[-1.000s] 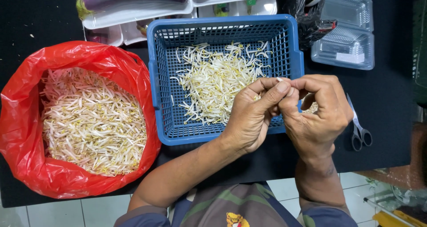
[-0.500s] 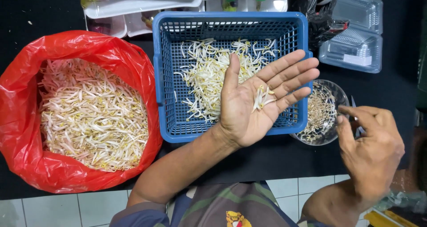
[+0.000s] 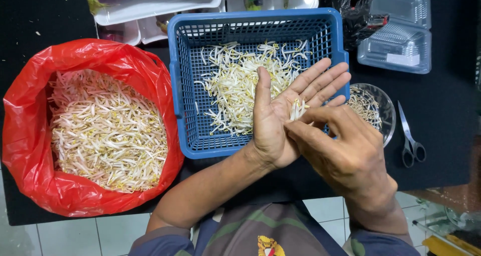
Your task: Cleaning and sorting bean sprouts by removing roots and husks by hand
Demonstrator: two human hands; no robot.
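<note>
Here the left hand (image 3: 280, 120) lies flat and palm-up over the near right corner of the blue basket (image 3: 180, 85), fingers spread wide, with a small cluster of bean sprouts (image 3: 298, 108) resting at the base of the fingers. The right hand (image 3: 345, 155) comes in from the near right, its fingers curled and its fingertips (image 3: 293, 128) touching the left palm just beside that cluster; whether they pinch a sprout I cannot tell.

The loose cluster sits on an open palm with nothing cupping it, so a tilt of the hand or a nudge from the right fingers would likely roll sprouts off, into the basket or onto the black bench (image 3: 446, 110). The sprouts look thin and brittle and could snap under a hard pinch.

The basket holds a shallow scatter of pale sprouts, mostly in its far half. On the left, a red plastic bag (image 3: 30, 135) stands open, heaped with many more. A small clear bowl (image 3: 383, 103), right of the basket and partly behind the hands, holds thin trimmings. Scissors (image 3: 411, 140) lie right of it. On the far side are clear plastic boxes (image 3: 401, 35) and white trays (image 3: 150, 8) of vegetables.
</note>
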